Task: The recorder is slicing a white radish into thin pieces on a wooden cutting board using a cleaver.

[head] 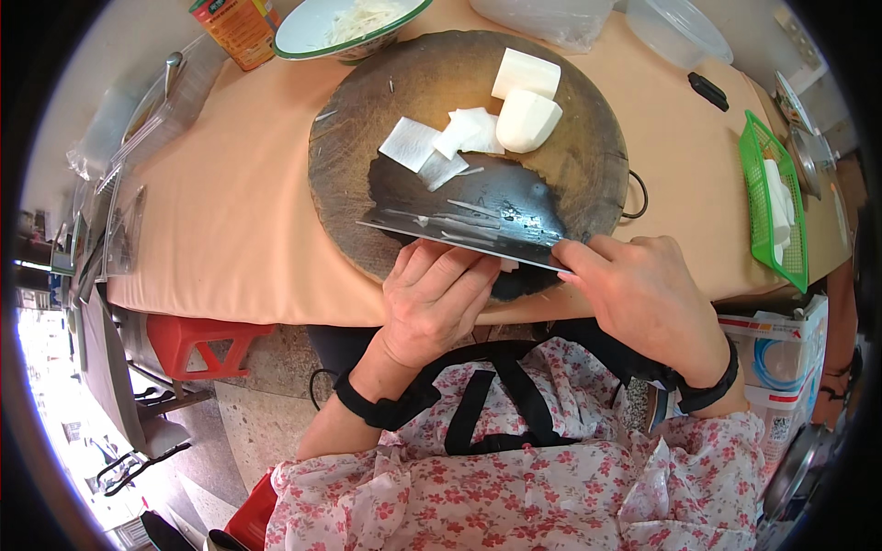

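Note:
My right hand [641, 303] grips a kitchen knife, its thin blade [455, 246] seen nearly edge-on across the near part of a round wooden chopping board [586, 172]. Against the near side of the blade, my left hand [441, 296] presses down with bent fingers. A small pale edge of a white vegetable piece [509, 264] peeks out by its fingertips; the rest is hidden. Thin white shreds [468, 224] lie beyond the blade on a dark wet patch. Farther back are several flat white slices [410, 143] and two peeled white radish-like chunks [527, 74], [528, 122].
A green-rimmed bowl [303, 34] of white shreds and an orange can [241, 34] stand at the back left. Clear plastic containers [679, 31] are behind the board. At right lie a black object [708, 91] and a green basket [751, 200] with white pieces [778, 200].

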Demonstrator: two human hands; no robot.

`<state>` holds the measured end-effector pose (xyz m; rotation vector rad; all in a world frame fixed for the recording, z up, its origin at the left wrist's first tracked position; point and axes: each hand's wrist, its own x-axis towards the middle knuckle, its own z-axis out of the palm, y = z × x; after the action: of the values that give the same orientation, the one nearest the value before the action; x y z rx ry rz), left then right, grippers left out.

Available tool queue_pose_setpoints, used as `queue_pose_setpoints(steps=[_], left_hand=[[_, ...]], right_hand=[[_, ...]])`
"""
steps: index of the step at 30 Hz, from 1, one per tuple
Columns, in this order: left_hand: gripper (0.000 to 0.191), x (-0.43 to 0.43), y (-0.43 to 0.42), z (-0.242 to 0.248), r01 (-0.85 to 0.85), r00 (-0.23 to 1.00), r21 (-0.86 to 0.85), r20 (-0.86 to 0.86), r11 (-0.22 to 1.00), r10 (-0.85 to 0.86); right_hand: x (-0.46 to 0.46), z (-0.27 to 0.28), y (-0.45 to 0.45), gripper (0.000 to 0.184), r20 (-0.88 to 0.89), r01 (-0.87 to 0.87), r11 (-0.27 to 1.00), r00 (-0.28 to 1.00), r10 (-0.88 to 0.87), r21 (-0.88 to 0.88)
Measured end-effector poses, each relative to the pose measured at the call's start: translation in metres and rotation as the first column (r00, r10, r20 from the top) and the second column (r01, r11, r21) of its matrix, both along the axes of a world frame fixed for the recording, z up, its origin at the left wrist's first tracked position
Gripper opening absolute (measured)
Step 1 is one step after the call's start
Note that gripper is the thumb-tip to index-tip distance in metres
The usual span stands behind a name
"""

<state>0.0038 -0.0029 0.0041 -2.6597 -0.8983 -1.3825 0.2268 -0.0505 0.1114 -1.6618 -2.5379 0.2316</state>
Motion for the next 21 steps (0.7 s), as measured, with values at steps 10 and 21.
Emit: queue_pose_setpoints(steps=[10, 21], left_hand=[[0.029, -0.001, -0.002, 0.001, -0.026, 1.000, -0.009, -0.002, 1.000, 0.026], [0.027, -0.001, -0.001, 0.004, 0.003, 1.000, -0.038, -0.019, 0.999, -0.003]], right_hand=[[-0.002, 0.006, -0.011, 0.017, 0.099, -0.076, 0.995, 0.993, 0.069, 0.072], [-0.015, -0.002, 0.002, 0.015, 0.005, -0.072, 0.997, 0.997, 0.071, 0.038]])
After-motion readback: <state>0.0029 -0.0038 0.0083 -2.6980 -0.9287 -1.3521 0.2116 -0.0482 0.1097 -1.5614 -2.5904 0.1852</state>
